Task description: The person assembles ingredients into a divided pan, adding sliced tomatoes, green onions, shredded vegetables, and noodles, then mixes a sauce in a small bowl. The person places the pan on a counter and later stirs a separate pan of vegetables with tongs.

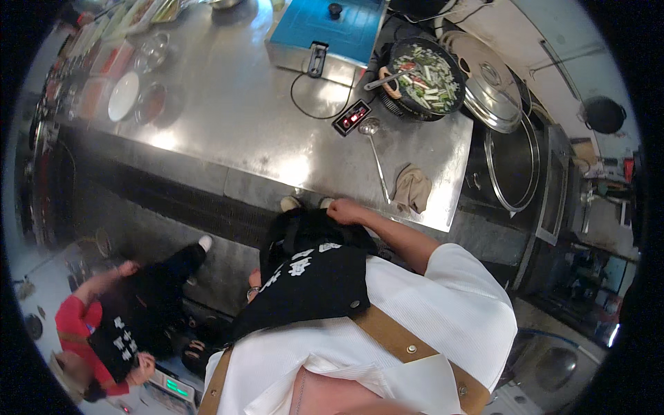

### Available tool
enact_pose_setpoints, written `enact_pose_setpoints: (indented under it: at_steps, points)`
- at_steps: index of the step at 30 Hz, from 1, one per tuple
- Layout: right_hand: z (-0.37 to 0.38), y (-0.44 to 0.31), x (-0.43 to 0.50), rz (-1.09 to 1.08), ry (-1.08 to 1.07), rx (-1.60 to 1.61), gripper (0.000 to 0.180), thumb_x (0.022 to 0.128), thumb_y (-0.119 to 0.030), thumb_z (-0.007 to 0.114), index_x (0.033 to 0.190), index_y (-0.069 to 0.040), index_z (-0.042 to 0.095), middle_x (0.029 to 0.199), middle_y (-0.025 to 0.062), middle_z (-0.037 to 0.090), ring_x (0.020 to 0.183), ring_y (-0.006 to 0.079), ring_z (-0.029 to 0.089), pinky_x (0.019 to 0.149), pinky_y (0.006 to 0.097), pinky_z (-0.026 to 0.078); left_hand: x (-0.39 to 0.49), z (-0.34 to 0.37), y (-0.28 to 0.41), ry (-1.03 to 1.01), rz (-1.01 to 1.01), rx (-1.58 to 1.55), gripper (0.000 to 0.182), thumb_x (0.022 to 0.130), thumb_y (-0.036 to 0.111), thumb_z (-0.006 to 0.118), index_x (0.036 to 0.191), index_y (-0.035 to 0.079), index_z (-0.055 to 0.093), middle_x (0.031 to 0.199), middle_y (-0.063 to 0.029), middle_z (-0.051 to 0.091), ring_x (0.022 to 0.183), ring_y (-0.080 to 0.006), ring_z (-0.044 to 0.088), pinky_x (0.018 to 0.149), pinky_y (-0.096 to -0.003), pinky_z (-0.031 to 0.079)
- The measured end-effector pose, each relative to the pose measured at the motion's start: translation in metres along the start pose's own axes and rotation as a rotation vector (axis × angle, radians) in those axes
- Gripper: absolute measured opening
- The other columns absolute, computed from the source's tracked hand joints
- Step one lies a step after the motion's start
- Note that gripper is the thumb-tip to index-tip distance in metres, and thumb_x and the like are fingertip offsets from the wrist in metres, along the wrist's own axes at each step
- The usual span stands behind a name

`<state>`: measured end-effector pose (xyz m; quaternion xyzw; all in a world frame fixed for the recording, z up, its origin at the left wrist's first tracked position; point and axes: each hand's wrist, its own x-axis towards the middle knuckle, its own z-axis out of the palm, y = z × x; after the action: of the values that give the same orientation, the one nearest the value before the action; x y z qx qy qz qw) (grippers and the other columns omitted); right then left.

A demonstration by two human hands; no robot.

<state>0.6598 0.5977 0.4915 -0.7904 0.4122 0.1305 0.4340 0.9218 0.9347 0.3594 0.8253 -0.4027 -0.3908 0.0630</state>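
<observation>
My right hand (342, 210) is held in front of the black apron (332, 280), close to the front edge of the stainless steel table (223, 124); its fingers look curled, and whether it grips the apron cannot be told. Low at my left side, my left hand (254, 280) is mostly hidden behind the apron. Beyond my right hand lie a tan cloth (412, 189) and a metal ladle (369, 127). Farther back, a black pan (428, 78) holds chopped green and white vegetables, with a metal spoon (384, 81) resting in it.
A steel appliance with a blue lid (324, 23) and a control box (353, 118) stand on the table. Large lids (493, 78) lean at the right beside a big pot (513, 161). A white bowl (124, 97) sits far left. A co-worker in red (80, 316) stands behind left.
</observation>
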Motion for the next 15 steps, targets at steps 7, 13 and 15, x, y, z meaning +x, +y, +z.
enact_pose_setpoints:
  at_steps: [7,13,15]
  points:
    - [0.018,-0.031,0.019,-0.078,-0.267,-0.179,0.029,0.078,-0.032,0.050,0.081,-0.008,0.066,0.081,0.0150,0.064,0.075,0.0327,0.060,0.069,0.0423,0.046,-0.044,0.028,-0.039,-0.078,-0.207,-0.101,0.022,0.082,0.020,0.046,0.091,0.006,0.061,0.087,-0.0181,0.061,0.078,-0.0308,0.059,0.061,-0.0430,0.047]
    - [0.021,-0.079,0.061,-0.036,-0.259,-0.296,0.026,0.077,-0.025,0.051,0.090,-0.006,0.061,0.082,0.0186,0.062,0.076,0.0352,0.059,0.067,0.0440,0.045,-0.010,0.021,-0.095,-0.036,-0.205,-0.105,0.024,0.083,0.022,0.044,0.092,0.005,0.060,0.091,-0.0187,0.060,0.083,-0.0335,0.058,0.065,-0.0461,0.047]
    - [0.030,-0.112,0.084,-0.048,-0.264,-0.300,0.024,0.078,-0.023,0.051,0.090,-0.006,0.061,0.083,0.0191,0.062,0.077,0.0359,0.058,0.068,0.0432,0.045,0.010,0.006,-0.122,-0.002,-0.184,-0.043,0.025,0.083,0.022,0.043,0.092,0.005,0.060,0.093,-0.0189,0.060,0.085,-0.0343,0.058,0.067,-0.0472,0.047]
